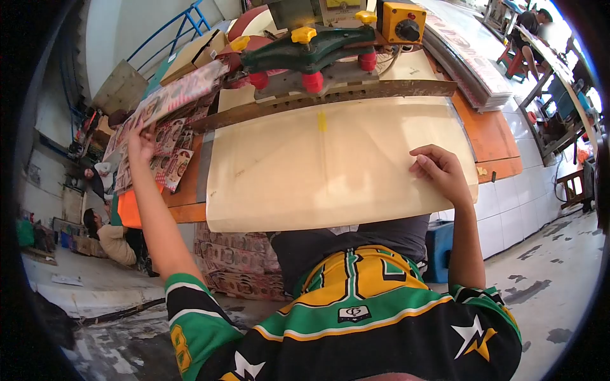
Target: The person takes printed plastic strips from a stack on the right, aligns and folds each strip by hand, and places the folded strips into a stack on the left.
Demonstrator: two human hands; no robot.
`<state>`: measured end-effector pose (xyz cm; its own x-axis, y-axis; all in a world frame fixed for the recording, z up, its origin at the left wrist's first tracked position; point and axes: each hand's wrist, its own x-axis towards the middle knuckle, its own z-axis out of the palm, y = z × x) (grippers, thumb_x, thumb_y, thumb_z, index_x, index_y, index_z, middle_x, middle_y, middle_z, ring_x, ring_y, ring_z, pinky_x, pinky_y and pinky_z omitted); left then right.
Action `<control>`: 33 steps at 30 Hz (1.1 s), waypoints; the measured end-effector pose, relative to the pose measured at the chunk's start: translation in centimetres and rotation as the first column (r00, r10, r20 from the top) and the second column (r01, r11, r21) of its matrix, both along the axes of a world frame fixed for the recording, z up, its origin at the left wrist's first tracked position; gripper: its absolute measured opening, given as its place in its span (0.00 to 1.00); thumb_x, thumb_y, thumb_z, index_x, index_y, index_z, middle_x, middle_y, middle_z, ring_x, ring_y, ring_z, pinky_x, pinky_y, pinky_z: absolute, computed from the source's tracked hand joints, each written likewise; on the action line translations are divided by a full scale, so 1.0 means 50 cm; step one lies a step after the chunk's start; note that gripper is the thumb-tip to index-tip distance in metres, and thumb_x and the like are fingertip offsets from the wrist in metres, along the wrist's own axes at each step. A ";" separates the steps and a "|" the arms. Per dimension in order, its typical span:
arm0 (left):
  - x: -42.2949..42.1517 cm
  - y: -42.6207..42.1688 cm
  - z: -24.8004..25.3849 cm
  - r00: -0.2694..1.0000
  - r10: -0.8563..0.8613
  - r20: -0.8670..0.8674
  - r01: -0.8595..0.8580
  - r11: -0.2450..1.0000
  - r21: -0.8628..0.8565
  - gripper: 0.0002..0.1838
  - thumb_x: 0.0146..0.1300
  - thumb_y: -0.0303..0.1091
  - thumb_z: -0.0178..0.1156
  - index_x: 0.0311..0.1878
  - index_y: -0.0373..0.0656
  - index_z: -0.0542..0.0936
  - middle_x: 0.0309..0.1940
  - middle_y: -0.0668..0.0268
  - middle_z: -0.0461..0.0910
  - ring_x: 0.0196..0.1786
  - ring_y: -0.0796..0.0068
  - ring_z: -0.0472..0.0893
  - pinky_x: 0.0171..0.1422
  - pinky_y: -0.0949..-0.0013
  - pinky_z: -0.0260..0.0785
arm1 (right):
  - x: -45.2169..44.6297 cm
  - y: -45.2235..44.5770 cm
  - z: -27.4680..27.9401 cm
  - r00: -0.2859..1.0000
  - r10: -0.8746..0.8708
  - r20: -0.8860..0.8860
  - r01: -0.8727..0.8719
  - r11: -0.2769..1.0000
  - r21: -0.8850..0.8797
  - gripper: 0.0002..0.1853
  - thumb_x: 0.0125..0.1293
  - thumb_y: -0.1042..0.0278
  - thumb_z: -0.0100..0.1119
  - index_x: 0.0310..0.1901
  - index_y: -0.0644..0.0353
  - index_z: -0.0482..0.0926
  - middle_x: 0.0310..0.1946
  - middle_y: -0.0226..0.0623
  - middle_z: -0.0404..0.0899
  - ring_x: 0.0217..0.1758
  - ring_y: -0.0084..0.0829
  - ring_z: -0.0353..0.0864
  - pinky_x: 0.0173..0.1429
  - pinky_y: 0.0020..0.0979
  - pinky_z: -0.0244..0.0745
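Note:
At the far left, my left hand (141, 143) is closed on the near end of a printed plastic packaging sheet (181, 95), tilted up over the table; whether it is one sheet or a bundle I cannot tell. More printed packaging pieces (168, 143) lie beneath it. My right hand (440, 173) hovers over or rests on the right part of a cream-coloured work sheet (273, 171), fingers loosely bent and apart, with nothing visible in them. A strip of yellow tape (322, 122) marks that sheet's back edge.
Behind the cream sheet stands a sealing machine with a green frame (311, 52), a long metal bar (337, 100) and an orange control box (401, 24). Stacked printed sheets (470, 66) lie back right. A cardboard box (194, 56) stands back left. Other people sit farther off on both sides.

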<state>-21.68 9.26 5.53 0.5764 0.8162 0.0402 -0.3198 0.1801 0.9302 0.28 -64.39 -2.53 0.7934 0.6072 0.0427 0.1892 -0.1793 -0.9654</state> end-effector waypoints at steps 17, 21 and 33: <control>0.150 0.281 -0.168 0.658 0.520 -0.545 -0.184 0.813 0.553 0.51 0.68 0.52 0.69 0.81 0.34 0.53 0.71 0.43 0.71 0.69 0.50 0.76 0.61 0.50 0.81 | -0.001 -0.010 0.006 1.000 0.016 -0.023 -0.016 1.000 0.014 0.12 0.79 0.66 0.58 0.53 0.65 0.83 0.35 0.33 0.87 0.38 0.20 0.84 0.46 0.24 0.80; 0.208 0.110 -0.111 0.371 0.690 -0.622 -0.167 0.708 0.686 0.57 0.64 0.61 0.69 0.82 0.34 0.53 0.77 0.44 0.62 0.77 0.45 0.66 0.70 0.44 0.73 | 0.001 -0.012 0.000 1.000 0.015 -0.025 -0.015 1.000 0.012 0.13 0.79 0.65 0.57 0.53 0.65 0.83 0.35 0.33 0.87 0.38 0.20 0.84 0.46 0.23 0.80; 0.215 0.146 -0.130 0.615 0.346 -0.709 0.082 0.866 0.493 0.54 0.61 0.62 0.71 0.78 0.30 0.62 0.75 0.46 0.68 0.72 0.47 0.72 0.68 0.47 0.72 | 0.001 -0.015 0.004 0.998 0.029 -0.055 -0.027 0.999 0.026 0.13 0.78 0.65 0.58 0.53 0.66 0.83 0.36 0.34 0.86 0.40 0.21 0.85 0.50 0.25 0.81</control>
